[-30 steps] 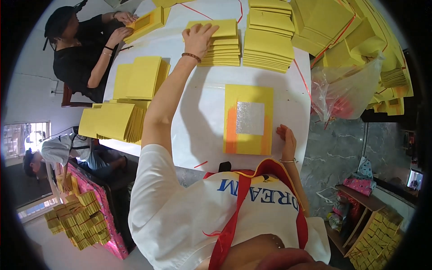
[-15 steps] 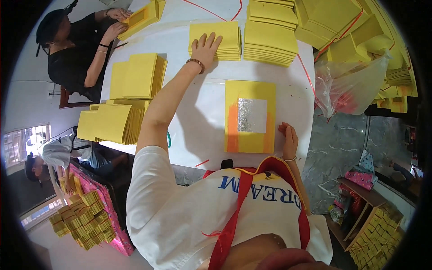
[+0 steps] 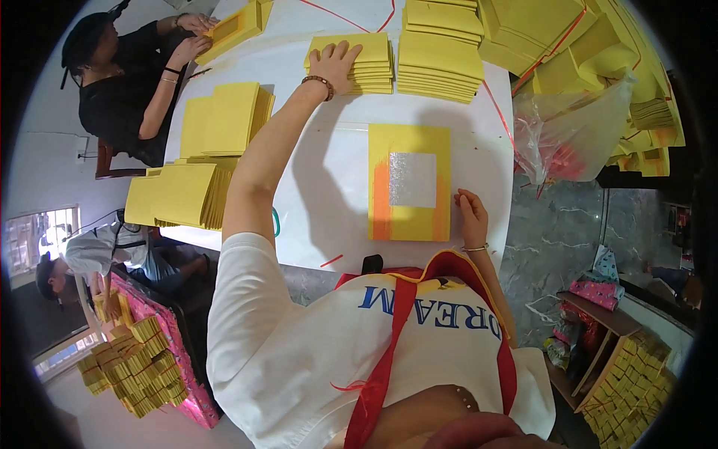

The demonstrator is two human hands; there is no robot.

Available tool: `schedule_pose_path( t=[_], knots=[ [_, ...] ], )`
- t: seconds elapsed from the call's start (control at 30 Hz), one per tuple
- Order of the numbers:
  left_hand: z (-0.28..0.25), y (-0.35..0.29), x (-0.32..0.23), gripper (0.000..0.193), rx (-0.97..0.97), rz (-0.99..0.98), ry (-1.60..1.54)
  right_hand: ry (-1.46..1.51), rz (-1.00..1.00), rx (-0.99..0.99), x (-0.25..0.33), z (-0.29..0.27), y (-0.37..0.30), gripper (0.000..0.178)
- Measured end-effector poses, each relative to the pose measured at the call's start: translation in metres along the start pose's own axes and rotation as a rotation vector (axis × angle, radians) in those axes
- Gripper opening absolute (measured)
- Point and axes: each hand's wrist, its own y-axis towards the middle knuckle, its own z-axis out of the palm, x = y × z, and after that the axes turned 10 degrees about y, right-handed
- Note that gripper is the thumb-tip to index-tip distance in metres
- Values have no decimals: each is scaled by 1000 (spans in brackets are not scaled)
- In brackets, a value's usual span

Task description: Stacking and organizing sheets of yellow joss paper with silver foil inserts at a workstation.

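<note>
Hands worked apart on the white table (image 3: 329,179). Left hand (image 3: 338,63) lay spread flat, fingers open, on a stack (image 3: 366,56) of yellow sheets at the far edge, gripping nothing. Right hand (image 3: 471,217) rested loosely open at the right edge of a single yellow sheet (image 3: 409,183) with a silver square and orange bands, lying flat near the body. Taller stacks (image 3: 441,49) stood just beside the first.
</note>
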Motion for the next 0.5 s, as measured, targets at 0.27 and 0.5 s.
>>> schedule_pose_path(
  t=[0.27, 0.5],
  knots=[
    [-12, -16, -2, 74, -73, -11, -53, -145, -37, 25, -5, -3, -5, 24],
    [-27, -86, -62, 55, -287, 59, -373, -183, -70, 52, 9, 2, -4, 25]
  ],
)
